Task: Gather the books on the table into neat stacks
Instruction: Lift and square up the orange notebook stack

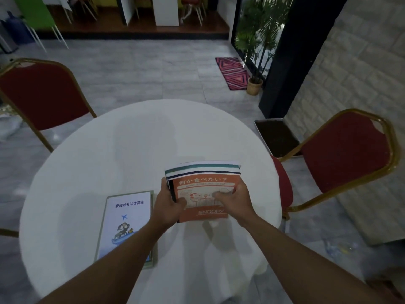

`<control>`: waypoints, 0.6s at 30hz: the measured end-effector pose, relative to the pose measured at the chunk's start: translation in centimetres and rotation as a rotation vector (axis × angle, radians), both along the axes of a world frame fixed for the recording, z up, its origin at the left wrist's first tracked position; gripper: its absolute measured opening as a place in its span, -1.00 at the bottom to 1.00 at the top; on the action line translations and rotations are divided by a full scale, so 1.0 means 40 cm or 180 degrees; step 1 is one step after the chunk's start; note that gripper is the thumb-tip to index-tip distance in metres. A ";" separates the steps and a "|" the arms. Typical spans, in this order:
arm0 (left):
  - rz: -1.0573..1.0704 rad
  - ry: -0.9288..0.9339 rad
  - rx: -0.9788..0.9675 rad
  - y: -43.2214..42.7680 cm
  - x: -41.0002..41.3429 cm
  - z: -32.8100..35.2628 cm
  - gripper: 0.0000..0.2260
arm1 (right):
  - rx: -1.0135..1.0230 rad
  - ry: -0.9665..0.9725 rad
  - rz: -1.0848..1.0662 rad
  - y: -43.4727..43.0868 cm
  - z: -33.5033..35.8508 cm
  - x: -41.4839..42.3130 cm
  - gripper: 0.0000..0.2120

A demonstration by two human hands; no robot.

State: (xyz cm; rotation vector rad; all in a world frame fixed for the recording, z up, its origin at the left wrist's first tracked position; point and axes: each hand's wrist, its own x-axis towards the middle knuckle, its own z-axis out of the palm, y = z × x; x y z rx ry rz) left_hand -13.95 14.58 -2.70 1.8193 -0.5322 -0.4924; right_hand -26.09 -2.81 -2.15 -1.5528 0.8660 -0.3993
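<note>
Stack (203,183) gripped by left hand (168,205) and right hand (236,200); I read white book (127,216) at 8 o'clock, long axis 12-to-6, nearer left.

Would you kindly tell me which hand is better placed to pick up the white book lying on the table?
Left, probably. The left hand grips the orange-topped stack on its left edge, right beside the white book. The right hand holds the stack's other side and would have to cross over it.
</note>
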 end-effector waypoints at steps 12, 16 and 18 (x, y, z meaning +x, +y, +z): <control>-0.0270 -0.0413 0.0479 0.008 0.031 -0.029 -0.48 | -0.0195 0.0234 0.0040 0.007 -0.024 -0.018 -0.62; -0.0272 -0.0466 0.0468 0.006 0.041 -0.027 -0.48 | -0.0286 0.0213 -0.0050 0.004 -0.019 -0.010 -0.61; -0.0238 -0.0426 0.0509 0.007 0.044 -0.032 -0.50 | -0.0290 0.0217 -0.0034 0.005 -0.027 -0.012 -0.62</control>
